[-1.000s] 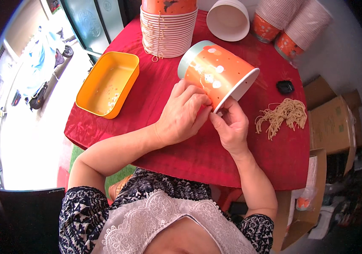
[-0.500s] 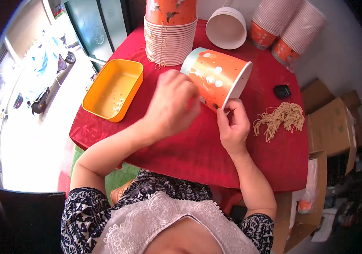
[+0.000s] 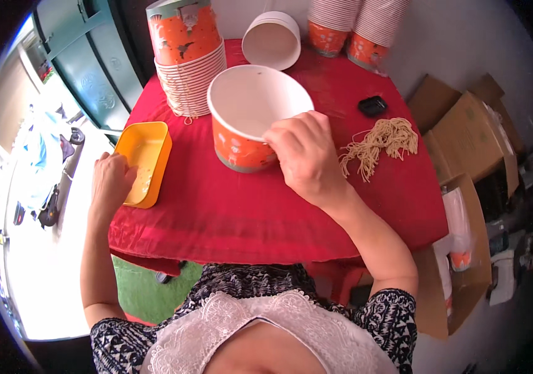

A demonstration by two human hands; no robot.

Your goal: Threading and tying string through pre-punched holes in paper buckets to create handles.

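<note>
The orange paper bucket (image 3: 251, 118), which half a second ago was tilted on its side between both hands, now stands upright on the red cloth of the bench (image 3: 229, 212), its white inside facing up. The left hand (image 3: 112, 181) has left the bucket and gone out to the left, to the orange plastic tray (image 3: 145, 159) at the bench's left edge; its fingers are curled and rest on the tray's near rim and dip into it, but whether they pinch anything cannot be told. The right hand (image 3: 307, 156) stays at the bucket, its fingers bent and closed over the near right part of the rim, thumb side against the outer wall.

Just behind the bucket and to its left rises a tall stack of orange buckets (image 3: 188, 59), nested one in another, with pale rims showing in rings. Behind the bucket lies a single white-lined bucket on its side (image 3: 271, 40), its mouth turned toward the person. At the far right corner stand two more stacks of cups (image 3: 357, 28), upside down. To the right of the right hand a bundle of pale strings (image 3: 382, 143) lies on the cloth, and a small black object (image 3: 372, 105) sits just beyond it. Beside the bench on the right are open cardboard boxes (image 3: 460, 131).
</note>
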